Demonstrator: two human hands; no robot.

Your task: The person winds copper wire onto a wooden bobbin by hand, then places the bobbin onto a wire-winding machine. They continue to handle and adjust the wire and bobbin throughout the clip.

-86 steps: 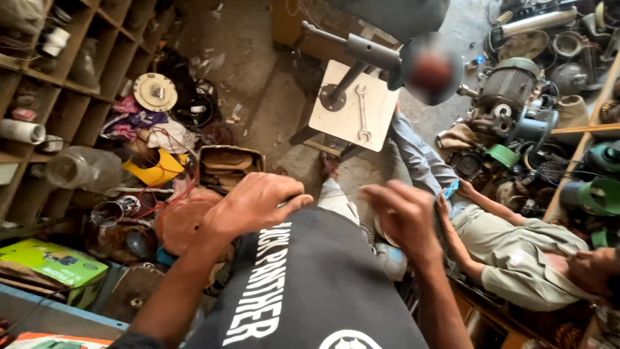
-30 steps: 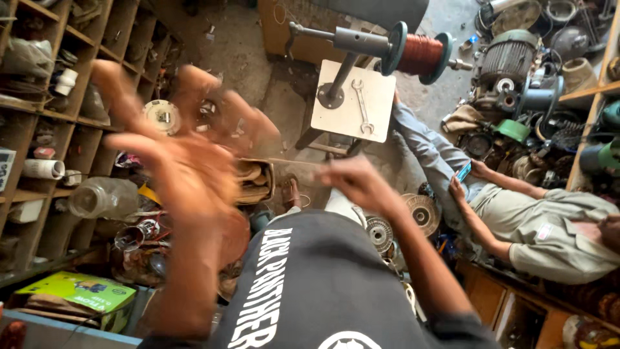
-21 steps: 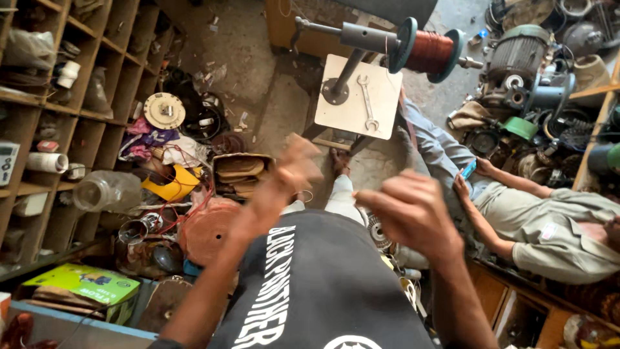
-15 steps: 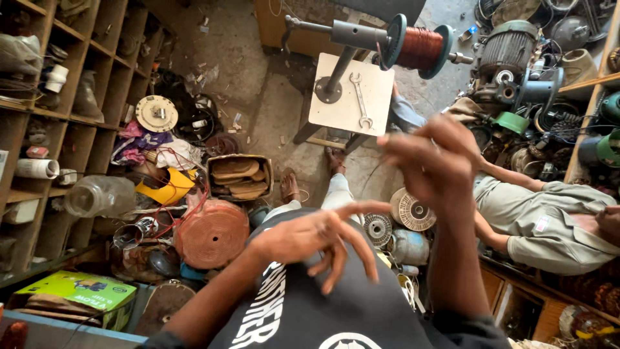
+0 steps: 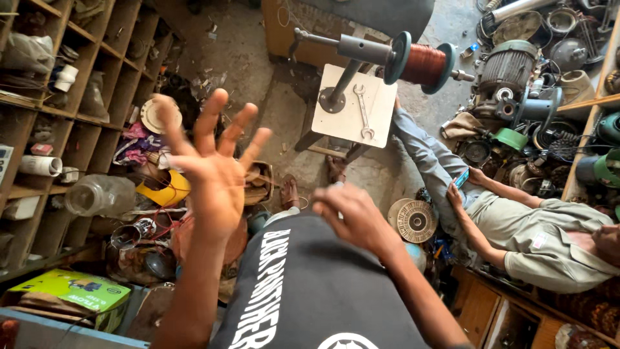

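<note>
Left hand raised in front of the camera, fingers spread wide, palm showing, holding nothing and touching nothing. Right hand lower, loosely curled with fingers bent down, over the front of the dark printed shirt; seems empty, but its palm side is hidden, so cannot tell for sure. Nearest thing beneath the right hand is a round slotted metal disc on the floor, apart from the fingers. Wooden shelf unit at left: compartments hold a white tube, a clear plastic jar and dusty bits too small to tell. Green cardboard box lies lower left. White desk carries a wrench and a stand with a copper wire spool. Another person reclines at right, holding a phone.
</note>
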